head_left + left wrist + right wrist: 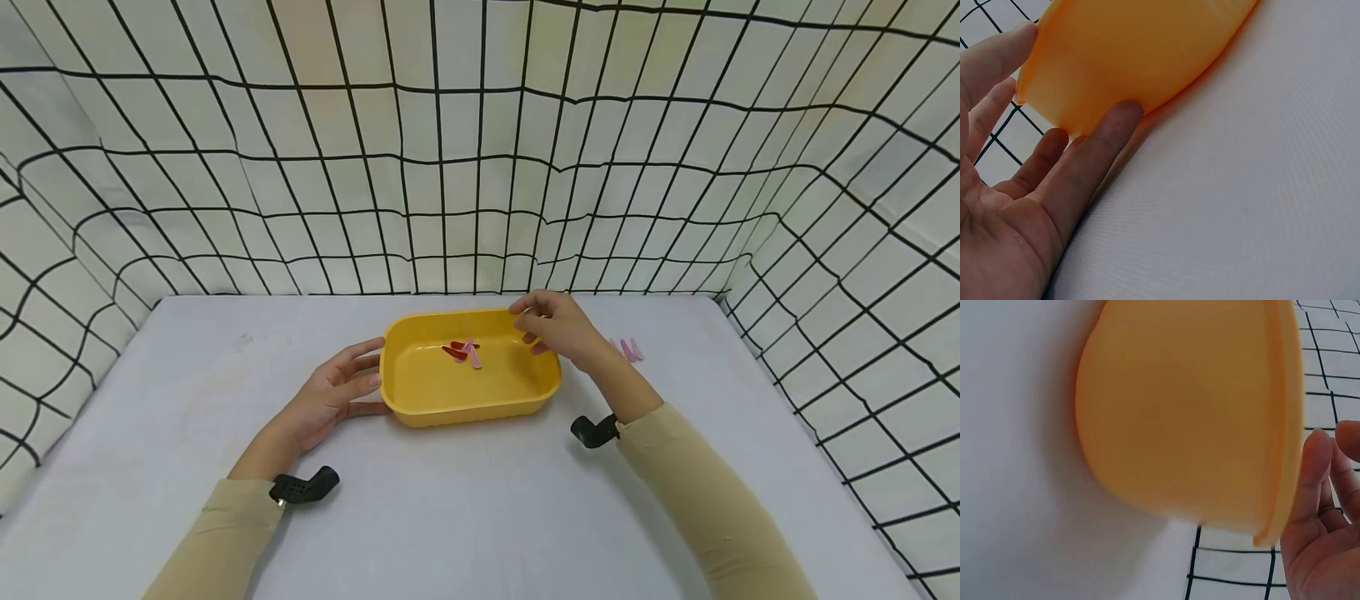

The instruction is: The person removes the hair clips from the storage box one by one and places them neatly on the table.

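Observation:
A yellow plastic tray (450,408) stands on the white table, with several small red and pink hair clips (475,357) lying loosely together inside. At its left end, my left hand (337,392) touches the outer wall with extended fingers; the left wrist view shows these fingers (1104,134) against the yellow side. Over the right rim hovers my right hand (555,329), fingers slightly bent. The right wrist view shows its fingertips (1316,453) beside the rim, and nothing can be seen held between them. Pink hair clips (630,350) lie on the table just right of my right forearm.
The white-covered table (480,517) extends around the tray on every side. A black net (480,158) hangs in front of pale cloth at the back and both sides. Each wrist wears a black camera (303,486).

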`<state>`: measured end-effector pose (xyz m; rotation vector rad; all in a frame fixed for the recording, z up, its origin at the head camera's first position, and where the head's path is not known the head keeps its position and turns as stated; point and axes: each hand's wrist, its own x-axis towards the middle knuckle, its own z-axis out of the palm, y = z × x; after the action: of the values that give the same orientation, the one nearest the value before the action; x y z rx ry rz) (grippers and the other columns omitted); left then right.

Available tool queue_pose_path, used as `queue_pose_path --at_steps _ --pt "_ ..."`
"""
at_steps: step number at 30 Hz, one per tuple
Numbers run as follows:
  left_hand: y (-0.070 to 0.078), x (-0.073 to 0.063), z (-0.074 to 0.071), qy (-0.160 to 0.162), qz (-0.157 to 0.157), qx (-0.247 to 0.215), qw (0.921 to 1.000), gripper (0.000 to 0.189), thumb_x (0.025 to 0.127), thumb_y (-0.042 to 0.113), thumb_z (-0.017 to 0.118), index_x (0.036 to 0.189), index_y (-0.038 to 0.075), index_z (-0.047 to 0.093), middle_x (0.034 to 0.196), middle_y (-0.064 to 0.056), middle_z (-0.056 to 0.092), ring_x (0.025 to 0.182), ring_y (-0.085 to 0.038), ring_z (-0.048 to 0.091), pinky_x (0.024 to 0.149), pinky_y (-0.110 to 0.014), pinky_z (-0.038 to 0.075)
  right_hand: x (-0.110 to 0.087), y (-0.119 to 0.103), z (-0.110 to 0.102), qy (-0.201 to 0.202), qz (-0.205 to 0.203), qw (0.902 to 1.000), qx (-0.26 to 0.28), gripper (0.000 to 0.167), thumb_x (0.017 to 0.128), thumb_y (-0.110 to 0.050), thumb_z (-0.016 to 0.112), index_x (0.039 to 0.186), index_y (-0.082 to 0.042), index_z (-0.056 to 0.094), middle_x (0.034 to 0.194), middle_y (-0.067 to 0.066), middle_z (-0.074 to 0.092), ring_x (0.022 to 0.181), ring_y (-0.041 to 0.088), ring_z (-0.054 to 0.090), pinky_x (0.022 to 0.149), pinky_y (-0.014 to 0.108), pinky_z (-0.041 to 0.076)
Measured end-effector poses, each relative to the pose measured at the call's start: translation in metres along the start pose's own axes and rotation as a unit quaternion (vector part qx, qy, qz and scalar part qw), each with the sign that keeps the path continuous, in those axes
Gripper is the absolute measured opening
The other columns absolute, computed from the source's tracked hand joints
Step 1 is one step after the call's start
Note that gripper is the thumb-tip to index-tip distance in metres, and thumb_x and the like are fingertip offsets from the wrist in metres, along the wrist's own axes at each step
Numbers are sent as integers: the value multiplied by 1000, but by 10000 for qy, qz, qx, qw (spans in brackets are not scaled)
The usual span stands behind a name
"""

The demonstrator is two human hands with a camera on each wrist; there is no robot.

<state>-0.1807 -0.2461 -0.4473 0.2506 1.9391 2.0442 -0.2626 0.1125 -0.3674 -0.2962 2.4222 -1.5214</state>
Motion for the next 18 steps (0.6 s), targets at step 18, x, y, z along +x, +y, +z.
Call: queue_pose_path --at_steps 18 --pt "-1 1 1 -2 28 -10 10000 60 101 17 60 155 19 33 159 -16 29 121 -22 61 91 -46 58 11 -7 36 -410 -174 9988 182 29 96 -15 66 123 -3 63 100 19 61 84 31 65 67 33 63"
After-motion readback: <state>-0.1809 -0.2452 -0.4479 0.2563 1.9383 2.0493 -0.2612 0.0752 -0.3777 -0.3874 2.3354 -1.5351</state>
